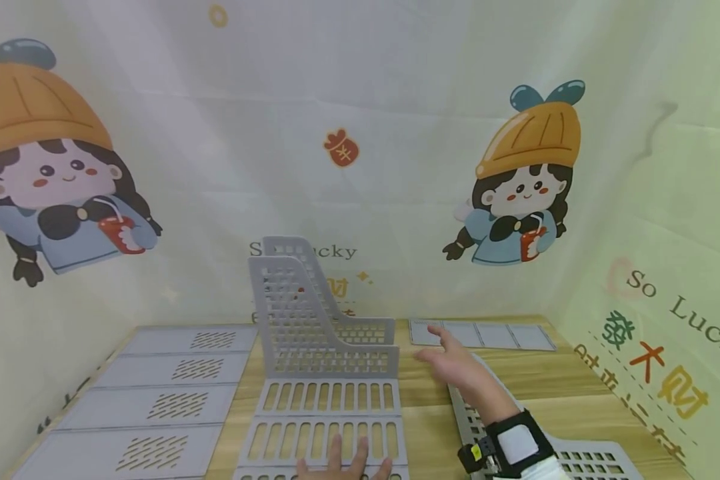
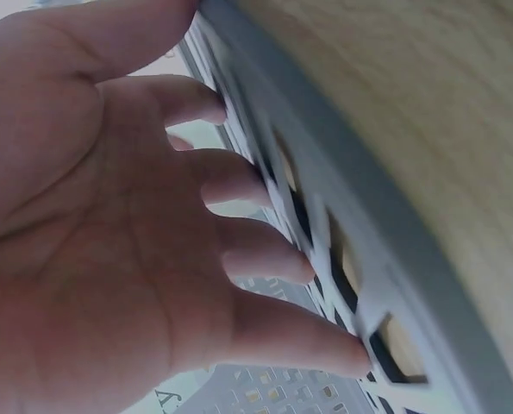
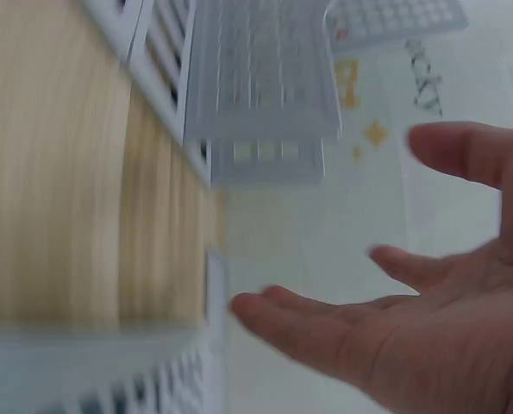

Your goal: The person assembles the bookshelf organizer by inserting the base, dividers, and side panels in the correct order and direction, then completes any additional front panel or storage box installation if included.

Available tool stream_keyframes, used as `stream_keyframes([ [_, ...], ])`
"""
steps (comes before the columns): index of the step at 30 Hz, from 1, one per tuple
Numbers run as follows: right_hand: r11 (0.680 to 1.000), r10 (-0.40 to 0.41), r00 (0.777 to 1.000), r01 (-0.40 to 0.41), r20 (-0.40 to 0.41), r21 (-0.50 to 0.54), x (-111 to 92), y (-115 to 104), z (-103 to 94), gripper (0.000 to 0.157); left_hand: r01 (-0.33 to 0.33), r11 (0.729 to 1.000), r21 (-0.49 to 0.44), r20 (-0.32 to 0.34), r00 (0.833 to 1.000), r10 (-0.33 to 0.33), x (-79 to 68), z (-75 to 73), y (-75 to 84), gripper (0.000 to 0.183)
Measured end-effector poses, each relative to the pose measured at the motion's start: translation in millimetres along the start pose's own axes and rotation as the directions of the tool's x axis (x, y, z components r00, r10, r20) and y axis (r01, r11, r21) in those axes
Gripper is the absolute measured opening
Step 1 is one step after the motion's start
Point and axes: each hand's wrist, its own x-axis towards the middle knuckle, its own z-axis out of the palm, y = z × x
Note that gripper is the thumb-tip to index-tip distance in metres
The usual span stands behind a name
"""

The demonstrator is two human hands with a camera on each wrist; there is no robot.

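On the table lies a long grey slotted panel [image 1: 329, 396], folded into sections. At its far end two grey perforated L-shaped side panels [image 1: 327, 320] stand upright, one behind the other. My left hand [image 1: 345, 463] rests its spread fingertips on the near part of the slotted panel; in the left wrist view the fingers [image 2: 269, 246] meet its surface. To the right of the upright panels, my right hand [image 1: 456, 367] hovers with fingers extended, holding nothing. In the right wrist view, a gap separates that hand [image 3: 411, 336] from the upright panels [image 3: 265, 78].
A third grey perforated panel [image 1: 597, 457] lies at the right, partly beneath the right forearm. Several joined grey panels [image 1: 135, 393] with slanted slots cover the left side. A plain grey sectioned strip [image 1: 495, 335] lies at the back right. Printed cloth [image 1: 396, 87] surrounds the wooden table [image 1: 429, 427].
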Motion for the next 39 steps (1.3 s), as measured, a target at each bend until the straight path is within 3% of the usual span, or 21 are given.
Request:
stream_keyframes([
  [3, 0.978, -0.024, 1.000, 0.022, -0.006, -0.206, 0.6, 4.6, -10.5, 0.076, -0.025, 1.000, 0.012, -0.020, 0.999, 0.025, 0.7, 0.7, -0.1, 0.071],
  [6, 0.933, -0.021, 1.000, 0.024, 0.012, -0.359, 1.2, 10.4, -17.7, 0.079, -0.008, 1.000, 0.000, -0.006, 1.000, 0.008, 3.5, 0.6, 1.2, 0.069],
  [8, 0.884, 0.010, 1.000, -0.002, 0.015, -0.467, 0.7, 15.7, -20.9, 0.085, 0.010, 0.999, 0.031, 0.002, 1.000, -0.010, 5.2, -0.8, 3.9, 0.066],
  [12, 0.778, 0.127, 0.992, -0.094, 0.008, -0.622, -0.8, 28.1, -24.0, 0.107, 0.104, 0.993, 0.055, 0.037, 0.994, -0.106, 8.2, -10.2, 13.4, 0.065],
  [14, 0.746, 0.185, 0.983, -0.138, 0.004, -0.652, -1.4, 32.7, -24.7, 0.117, 0.221, 0.974, -0.043, 0.028, 0.975, -0.220, 8.8, -15.9, 19.1, 0.075],
  [17, 0.718, 0.236, 0.972, -0.190, -0.023, -0.669, -0.7, 36.6, -24.9, 0.125, 0.377, 0.904, -0.203, 0.009, 0.924, -0.383, 9.4, -22.0, 21.9, 0.085],
  [19, 0.699, 0.264, 0.963, -0.229, -0.054, -0.678, 0.2, 37.2, -24.9, 0.129, 0.415, 0.880, -0.231, 0.029, 0.907, -0.420, 11.2, -23.4, 17.0, 0.080],
  [20, 0.691, 0.274, 0.960, -0.241, -0.062, -0.681, 0.6, 37.6, -25.2, 0.128, 0.408, 0.889, -0.206, 0.051, 0.912, -0.407, 11.5, -23.7, 13.1, 0.075],
  [24, 0.700, 0.299, 0.952, -0.269, -0.071, -0.662, 2.0, 36.8, -26.7, 0.124, 0.303, 0.947, -0.106, 0.149, 0.946, -0.287, 20.3, -18.3, -8.7, 0.070],
  [27, 0.714, 0.292, 0.954, -0.270, -0.076, -0.646, 1.3, 36.4, -28.1, 0.118, 0.251, 0.956, -0.154, 0.175, 0.959, -0.224, 27.7, -10.0, -20.7, 0.076],
  [34, 0.721, 0.263, 0.961, -0.256, -0.088, -0.644, -2.1, 35.0, -30.8, 0.111, 0.251, 0.958, -0.139, 0.180, 0.958, -0.225, 34.8, -2.2, -24.8, 0.080],
  [39, 0.737, 0.254, 0.962, -0.260, -0.100, -0.624, -3.1, 33.7, -32.0, 0.110, 0.219, 0.965, -0.144, 0.182, 0.964, -0.191, 35.9, -1.8, -30.2, 0.081],
])
